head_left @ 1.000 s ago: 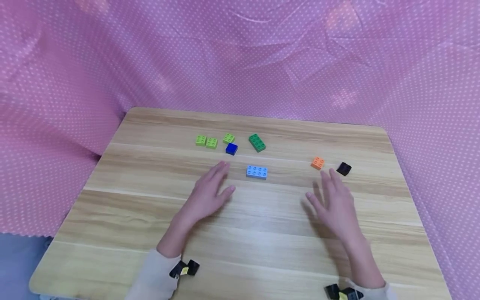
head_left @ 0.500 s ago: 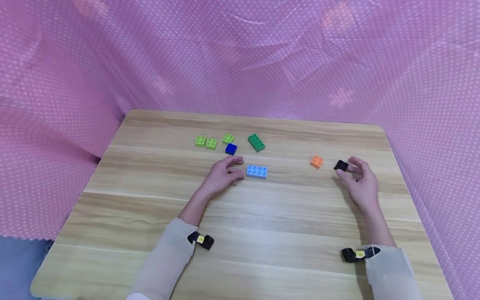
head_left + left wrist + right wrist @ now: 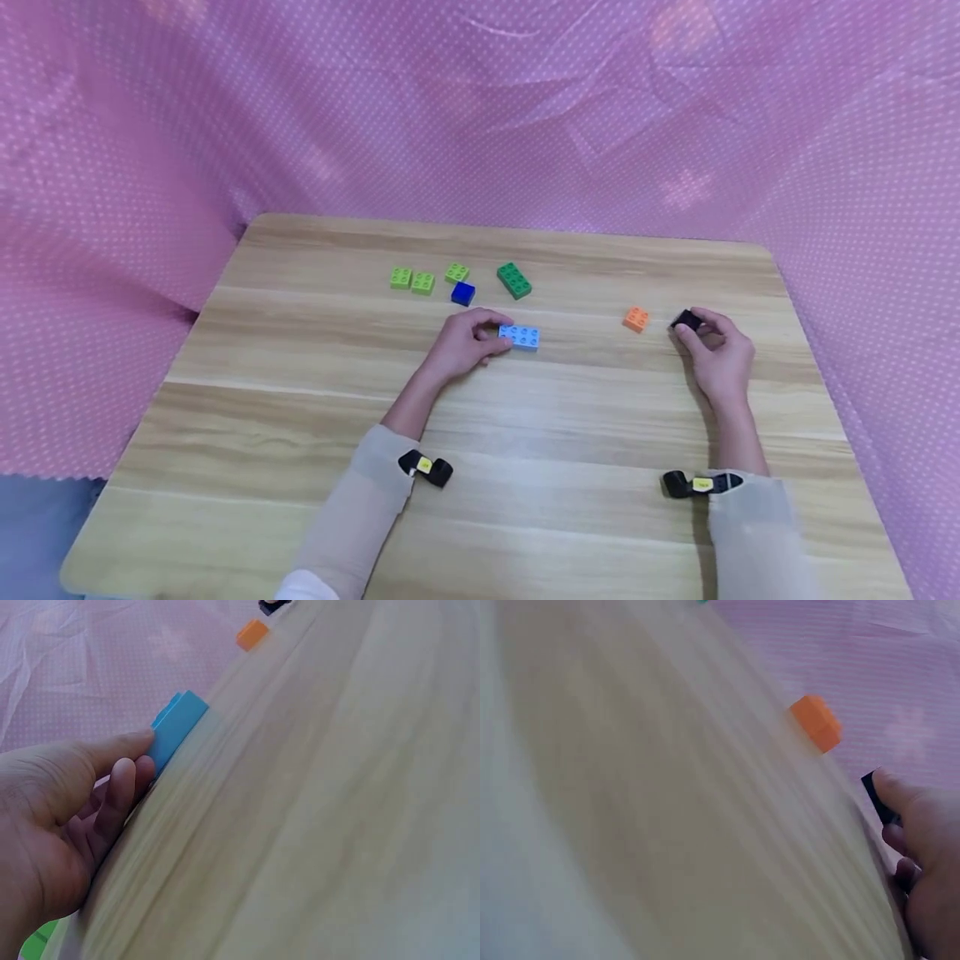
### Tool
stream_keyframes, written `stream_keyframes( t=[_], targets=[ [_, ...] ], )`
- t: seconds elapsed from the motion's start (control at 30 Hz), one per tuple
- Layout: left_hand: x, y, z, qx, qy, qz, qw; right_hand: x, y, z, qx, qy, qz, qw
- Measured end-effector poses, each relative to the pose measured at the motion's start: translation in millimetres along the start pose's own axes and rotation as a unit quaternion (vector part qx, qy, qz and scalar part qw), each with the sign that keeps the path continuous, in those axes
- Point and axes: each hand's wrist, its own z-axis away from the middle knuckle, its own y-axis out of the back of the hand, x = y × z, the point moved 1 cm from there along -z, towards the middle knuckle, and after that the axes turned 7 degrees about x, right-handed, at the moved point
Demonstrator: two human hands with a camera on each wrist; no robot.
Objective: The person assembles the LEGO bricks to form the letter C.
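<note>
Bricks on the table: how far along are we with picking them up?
Nothing looks joined yet. In hand: the left hand grips the light blue brick, the right hand pinches the black brick. Left lying loose: the orange brick, dark green brick, dark blue brick and three lime bricks.

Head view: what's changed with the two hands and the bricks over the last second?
Both hands went forward from flat on the table. The left hand closed on the end of the light blue brick, which shifted slightly right. The right hand moved to the black brick and now pinches it. The orange brick, the green ones and the dark blue one stayed put.
</note>
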Motion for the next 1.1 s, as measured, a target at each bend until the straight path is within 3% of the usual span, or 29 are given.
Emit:
stream_keyframes(
  t=[0.07,0.13,0.23,0.37,0.53,0.7,0.87,1.0,1.1],
  targets=[
    [0.5,-0.9,-0.3,0.001,0.001,0.0,1.0,-3.4,2.0,1.9,0.019,-0.028,-0.065,0.997],
    [0.7,-1.7,-0.8,0.0,0.001,-0.001,1.0,-8.2,2.3,3.7,0.037,-0.045,-0.146,0.988],
    [0.9,-1.9,-1.2,0.001,0.003,-0.003,1.0,-20.4,-4.7,7.7,0.036,-0.046,-0.282,0.958],
    [-0.5,-0.5,0.2,0.009,0.01,-0.005,0.9999,-45.8,-32.6,22.3,-0.009,-0.012,-0.374,0.927],
    [-1.5,-1.1,0.4,0.009,0.003,-0.006,0.9999,-76.6,-79.4,49.5,-0.129,0.008,-0.368,0.921],
    [0.2,-1.6,-0.7,0.005,-0.001,-0.005,1.0,-105.3,-104.1,66.0,-0.212,0.069,-0.295,0.929],
    [0.3,-0.7,0.1,0.004,-0.003,-0.007,1.0,-102.6,-117.3,74.8,-0.238,0.139,-0.21,0.938],
    [-0.2,-0.7,0.8,0.003,-0.004,-0.01,0.9999,-97.7,-125.9,78.2,-0.233,0.196,-0.173,0.937],
    [-0.1,-0.9,1.6,0.003,-0.004,-0.013,0.9999,-98.0,-127.1,78.4,-0.225,0.202,-0.153,0.941]
  ],
)
